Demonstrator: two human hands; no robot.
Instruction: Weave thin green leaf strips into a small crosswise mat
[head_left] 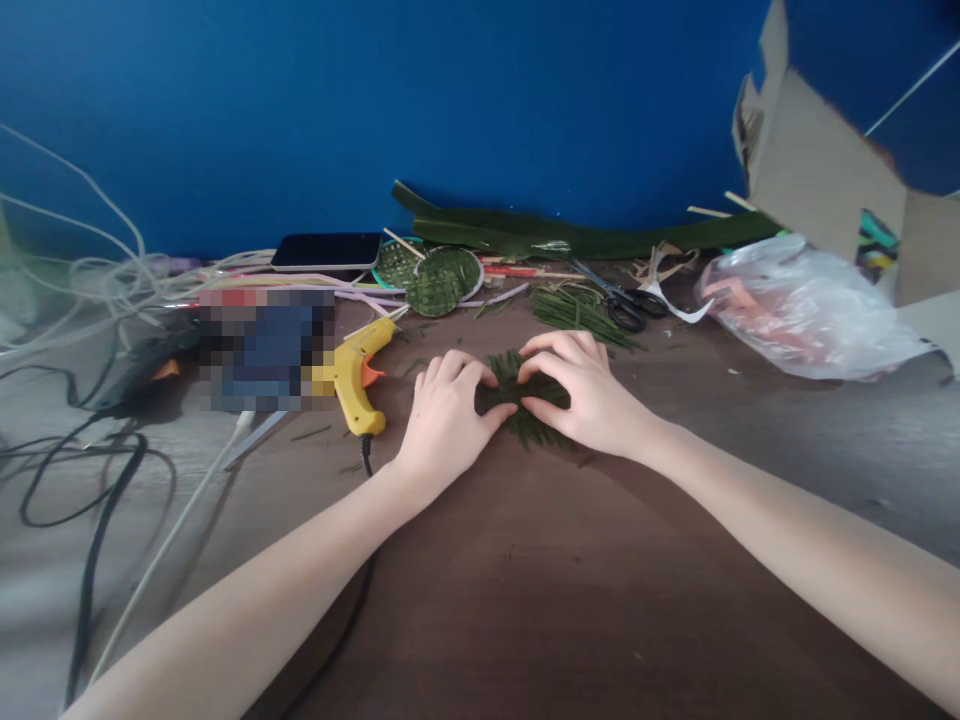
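A small piece of woven green leaf strips [531, 428] lies on the brown table in front of me, its strip ends fanning out at top and bottom. My left hand [450, 412] grips its left side with thumb and fingers curled inward. From the other side my right hand [589, 392] pinches it the same way, so both sets of fingertips nearly meet over its middle. The hands hide part of the weave. Just behind it is a loose bundle of cut leaf strips [577, 318], beside black-handled scissors [634, 308].
A yellow glue gun [354, 385] lies left of my left hand, its cord running under my forearm. Behind are round woven leaf discs [439, 283], a phone [326, 252] and long leaves [510, 230]. A plastic bag [817, 320] and cardboard box [825, 160] stand right; cables [97, 560] tangle left.
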